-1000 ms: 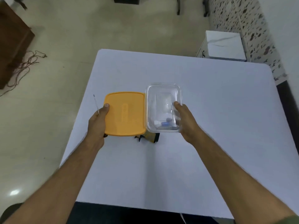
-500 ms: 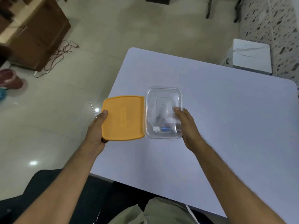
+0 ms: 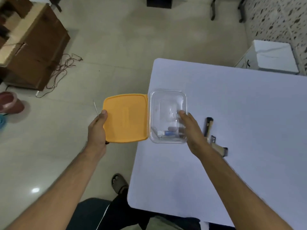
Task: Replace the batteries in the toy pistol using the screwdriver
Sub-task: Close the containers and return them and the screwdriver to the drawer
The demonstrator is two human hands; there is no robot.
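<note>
We are holding the flat orange plastic lid (image 3: 125,118) and thin metal screwdriver (image 3: 95,108) in our left hand (image 3: 97,130), while our right hand (image 3: 191,130) is gripping the clear rectangular plastic box (image 3: 167,103). The tan-and-black toy pistol (image 3: 214,138) is lying just beyond our right fingers, seemingly untouched.

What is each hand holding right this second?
Left hand: grips the orange lid, with the screwdriver held alongside it.
Right hand: holds the clear container by its right wall.
</note>
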